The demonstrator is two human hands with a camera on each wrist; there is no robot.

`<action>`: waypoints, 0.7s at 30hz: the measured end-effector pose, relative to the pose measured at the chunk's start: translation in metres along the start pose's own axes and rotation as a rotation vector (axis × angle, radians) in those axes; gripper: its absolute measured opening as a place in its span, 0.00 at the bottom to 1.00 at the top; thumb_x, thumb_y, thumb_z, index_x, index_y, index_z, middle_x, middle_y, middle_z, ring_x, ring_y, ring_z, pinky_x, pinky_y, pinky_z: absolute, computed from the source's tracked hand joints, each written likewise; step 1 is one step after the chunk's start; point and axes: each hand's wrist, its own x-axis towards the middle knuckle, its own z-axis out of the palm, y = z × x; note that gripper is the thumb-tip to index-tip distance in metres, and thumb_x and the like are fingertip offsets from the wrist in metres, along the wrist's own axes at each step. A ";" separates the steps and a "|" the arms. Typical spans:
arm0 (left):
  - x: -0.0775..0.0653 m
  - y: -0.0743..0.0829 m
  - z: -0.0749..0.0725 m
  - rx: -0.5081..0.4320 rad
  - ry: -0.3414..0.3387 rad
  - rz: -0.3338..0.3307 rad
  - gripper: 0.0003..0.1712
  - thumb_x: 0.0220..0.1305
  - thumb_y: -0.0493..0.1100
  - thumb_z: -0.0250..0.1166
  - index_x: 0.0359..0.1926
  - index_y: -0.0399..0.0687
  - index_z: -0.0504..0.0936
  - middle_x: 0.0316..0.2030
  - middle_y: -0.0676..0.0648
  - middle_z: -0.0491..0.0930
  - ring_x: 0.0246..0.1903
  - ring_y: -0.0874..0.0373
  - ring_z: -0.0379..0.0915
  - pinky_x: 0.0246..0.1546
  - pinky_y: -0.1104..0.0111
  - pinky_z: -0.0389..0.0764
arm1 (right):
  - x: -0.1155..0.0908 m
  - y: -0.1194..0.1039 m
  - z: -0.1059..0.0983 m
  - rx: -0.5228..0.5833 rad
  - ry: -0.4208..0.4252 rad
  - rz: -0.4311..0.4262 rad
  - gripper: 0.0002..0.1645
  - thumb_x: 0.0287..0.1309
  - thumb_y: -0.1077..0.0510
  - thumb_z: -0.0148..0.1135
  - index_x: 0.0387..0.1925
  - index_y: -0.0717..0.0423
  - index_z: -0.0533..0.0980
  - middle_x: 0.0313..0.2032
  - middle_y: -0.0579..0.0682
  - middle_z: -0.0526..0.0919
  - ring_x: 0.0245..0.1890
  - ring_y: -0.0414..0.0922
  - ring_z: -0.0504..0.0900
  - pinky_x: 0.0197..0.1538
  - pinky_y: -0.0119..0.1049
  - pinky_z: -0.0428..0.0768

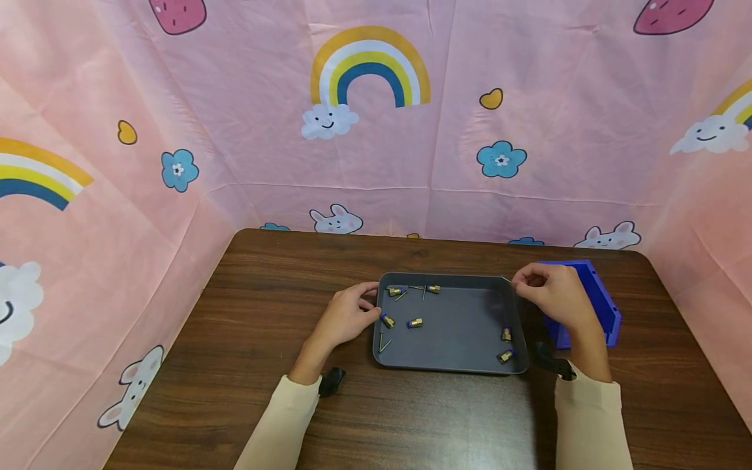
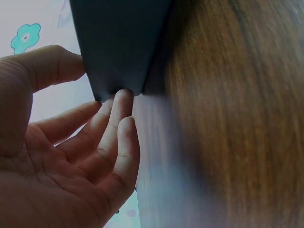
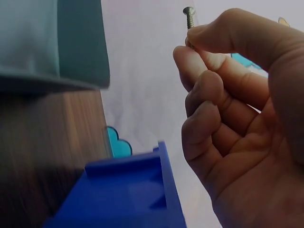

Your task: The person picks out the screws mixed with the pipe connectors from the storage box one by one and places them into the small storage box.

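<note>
A dark grey rectangular tray (image 1: 452,365) lies on the table, with several small brass fittings with blue rings (image 1: 415,323) and several screws (image 1: 384,344) scattered in it. My left hand (image 1: 349,316) is at the tray's left side, thumb and fingertips touching its outer wall; the left wrist view shows these fingers (image 2: 124,102) loosely bent against the wall. Above the tray's right back corner, my right hand (image 1: 555,294) pinches a screw (image 3: 190,19) between thumb and index finger, its head pointing up in the right wrist view.
A blue plastic bin (image 1: 611,320) stands right of the tray, partly hidden behind my right hand and forearm. The brown wooden table (image 1: 264,294) is bordered by pink patterned cloth (image 1: 376,163) at the back and both sides.
</note>
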 end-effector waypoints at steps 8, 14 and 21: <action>-0.001 0.001 0.000 -0.008 -0.001 0.002 0.32 0.71 0.35 0.72 0.74 0.37 0.79 0.62 0.39 0.86 0.47 0.51 0.90 0.47 0.54 0.89 | -0.010 0.008 -0.017 -0.032 0.055 0.049 0.02 0.67 0.64 0.73 0.36 0.59 0.89 0.30 0.49 0.90 0.27 0.36 0.81 0.32 0.29 0.76; -0.001 0.003 0.000 -0.012 0.001 0.002 0.31 0.71 0.35 0.72 0.74 0.37 0.79 0.61 0.39 0.86 0.47 0.51 0.90 0.47 0.54 0.89 | -0.017 0.018 -0.026 -0.066 0.125 0.082 0.03 0.66 0.62 0.74 0.36 0.57 0.89 0.28 0.47 0.89 0.27 0.33 0.78 0.31 0.27 0.74; 0.000 0.002 -0.001 -0.007 0.001 0.001 0.31 0.71 0.35 0.72 0.74 0.38 0.79 0.62 0.39 0.86 0.47 0.51 0.90 0.47 0.54 0.89 | -0.025 0.029 -0.036 -0.077 0.184 0.169 0.05 0.67 0.60 0.74 0.38 0.60 0.89 0.31 0.53 0.90 0.28 0.30 0.77 0.31 0.27 0.74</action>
